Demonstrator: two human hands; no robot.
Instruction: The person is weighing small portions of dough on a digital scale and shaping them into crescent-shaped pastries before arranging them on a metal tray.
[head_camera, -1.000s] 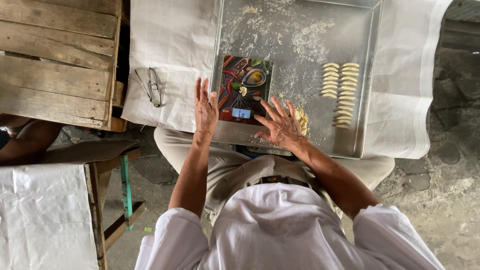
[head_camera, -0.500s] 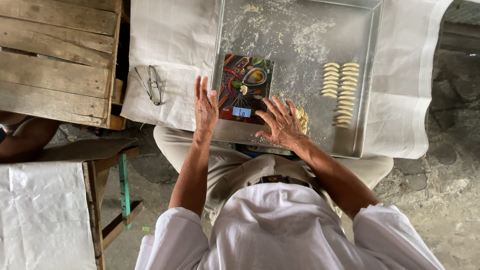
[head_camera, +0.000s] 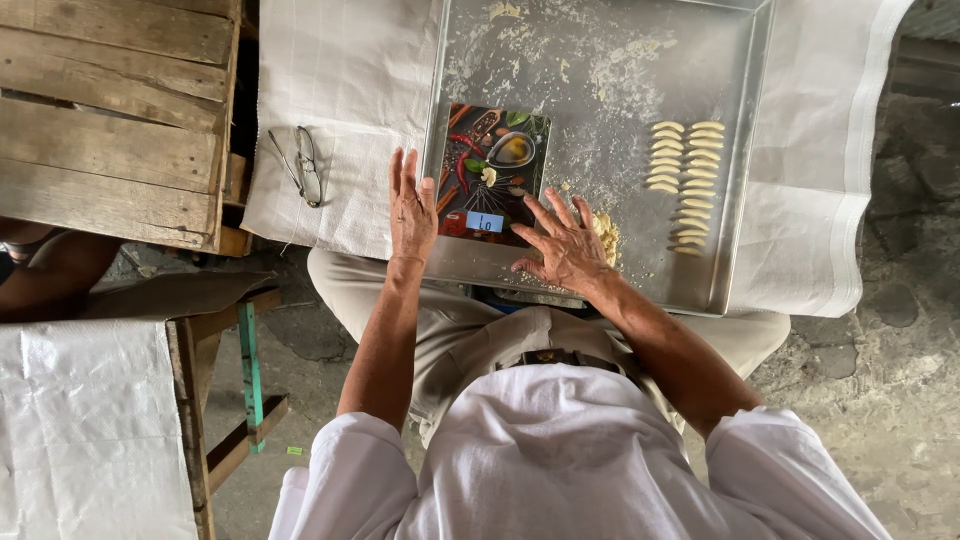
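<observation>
A flat kitchen scale (head_camera: 492, 170) with a colourful printed top lies in a floured metal tray (head_camera: 740, 190). A small piece of dough (head_camera: 488, 177) sits on the scale. My left hand (head_camera: 411, 205) rests flat with fingers together at the tray's left rim, beside the scale. To the scale's right my right hand (head_camera: 562, 242) is spread open, palm down, on the tray's near part, next to a small heap of dough (head_camera: 604, 235). Neither hand holds anything. Two rows of shaped dough pieces (head_camera: 685, 185) lie at the tray's right.
The tray stands on a white woven cloth (head_camera: 340, 110). A pair of glasses (head_camera: 302, 165) lies on the cloth left of the tray. A wooden crate (head_camera: 110, 110) is at the far left, another person's arm (head_camera: 50, 280) below it, and a cloth-covered table (head_camera: 90, 430) near left.
Both hands stay almost still beside the scale. The right hand's fingers have spread slightly.
</observation>
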